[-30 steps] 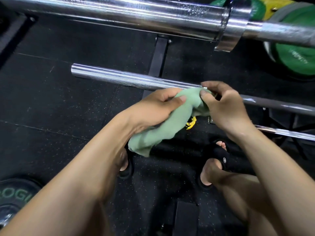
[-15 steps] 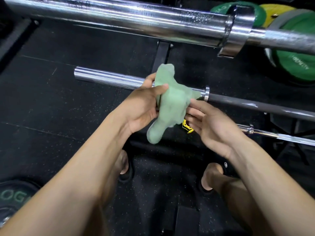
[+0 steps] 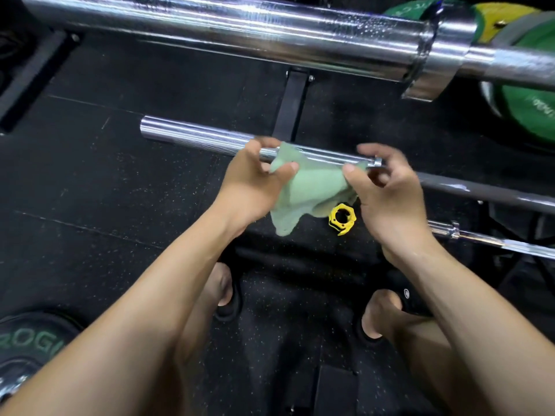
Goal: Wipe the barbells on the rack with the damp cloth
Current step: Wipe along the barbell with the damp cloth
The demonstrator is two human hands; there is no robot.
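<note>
A pale green cloth (image 3: 309, 187) is stretched between both hands in front of the middle barbell's chrome sleeve (image 3: 192, 135). My left hand (image 3: 255, 181) pinches its left corner between thumb and fingers. My right hand (image 3: 387, 190) pinches the right corner with thumb and forefinger, its other fingers spread. The cloth's lower part hangs loose. A thick chrome barbell (image 3: 240, 28) runs across the top, close to the camera. A third, thinner barbell (image 3: 492, 241) lies lower on the right.
A yellow collar clip (image 3: 341, 219) lies on the black rubber floor below the cloth. Green and yellow plates (image 3: 531, 112) stand at the top right. A black plate (image 3: 27, 346) sits at the bottom left. A black rack post (image 3: 292, 106) rises behind the middle bar. My sandalled feet are below.
The cloth was bunched upright in my left hand; now both hands pull it open sideways, with my right hand shifted right to pinch its far corner.
</note>
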